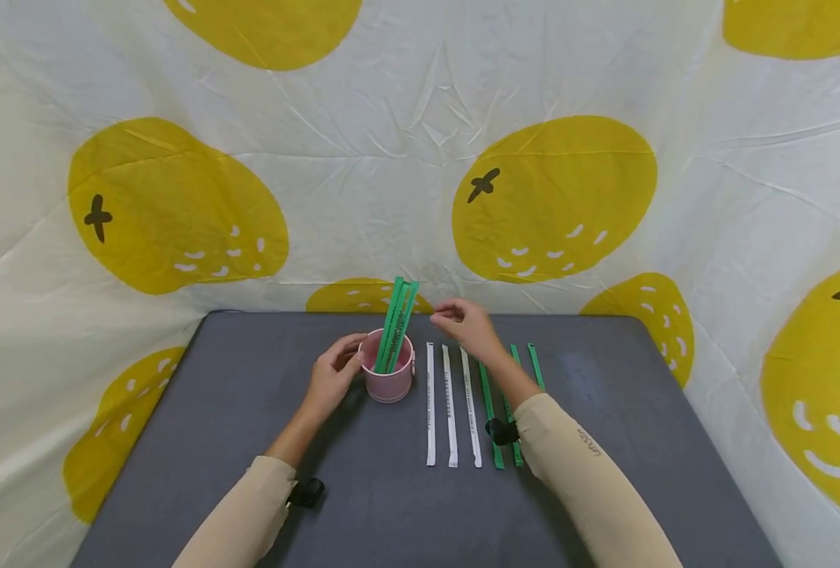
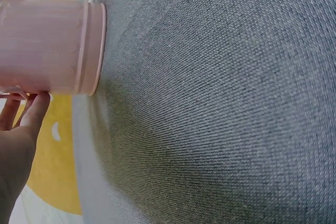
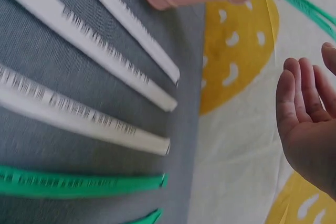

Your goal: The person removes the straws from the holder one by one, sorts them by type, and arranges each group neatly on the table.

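A small pink bucket (image 1: 389, 384) stands upright on the dark grey table, with several green paper-wrapped straws (image 1: 395, 327) leaning up out of it. My left hand (image 1: 337, 369) holds the bucket by its left side, thumb and fingers against the wall near the rim. In the left wrist view, those fingers (image 2: 34, 114) touch it beside a small side lug. My right hand (image 1: 468, 325) hovers right of the upright straws, apart from them. From the right wrist view, its fingers are loosely bent and nothing is in them (image 3: 310, 103).
Three white wrapped straws (image 1: 431, 404) lie side by side to the right of the bucket. Beyond them lie three green ones (image 1: 489, 414), partly under my right forearm. A white curtain (image 1: 391, 197) with yellow fruit prints hangs behind the table's (image 1: 249, 379) far edge.
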`<state>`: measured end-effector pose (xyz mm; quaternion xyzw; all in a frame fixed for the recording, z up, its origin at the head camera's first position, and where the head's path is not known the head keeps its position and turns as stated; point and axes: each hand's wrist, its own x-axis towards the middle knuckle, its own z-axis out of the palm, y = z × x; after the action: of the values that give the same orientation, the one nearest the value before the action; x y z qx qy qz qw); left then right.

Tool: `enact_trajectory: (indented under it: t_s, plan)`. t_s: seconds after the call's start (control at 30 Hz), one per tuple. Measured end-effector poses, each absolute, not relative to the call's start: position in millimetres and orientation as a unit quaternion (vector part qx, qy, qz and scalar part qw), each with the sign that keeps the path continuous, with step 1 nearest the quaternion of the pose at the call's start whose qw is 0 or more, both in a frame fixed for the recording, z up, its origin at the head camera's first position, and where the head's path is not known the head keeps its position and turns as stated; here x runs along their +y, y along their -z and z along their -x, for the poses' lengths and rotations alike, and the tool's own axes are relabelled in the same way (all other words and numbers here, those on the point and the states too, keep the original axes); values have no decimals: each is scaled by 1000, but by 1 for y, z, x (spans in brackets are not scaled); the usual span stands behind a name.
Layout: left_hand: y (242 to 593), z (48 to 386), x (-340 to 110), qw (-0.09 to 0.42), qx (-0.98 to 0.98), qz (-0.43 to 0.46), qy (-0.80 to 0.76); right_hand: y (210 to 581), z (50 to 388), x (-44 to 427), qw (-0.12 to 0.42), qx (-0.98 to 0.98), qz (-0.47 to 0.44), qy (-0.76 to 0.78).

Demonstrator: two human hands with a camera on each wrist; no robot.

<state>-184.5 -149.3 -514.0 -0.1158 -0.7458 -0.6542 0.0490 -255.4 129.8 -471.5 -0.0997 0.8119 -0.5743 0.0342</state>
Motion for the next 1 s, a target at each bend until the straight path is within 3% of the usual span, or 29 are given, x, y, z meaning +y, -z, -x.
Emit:
enact_trajectory:
  t_s: [0.5, 1.0]
  plan:
    - [505, 180, -148, 41, -744, 115, 657, 468, 265, 87, -6, 824, 97, 558]
    - [503, 182, -145, 36, -740, 106, 663, 467, 267, 81, -6, 831, 105, 547]
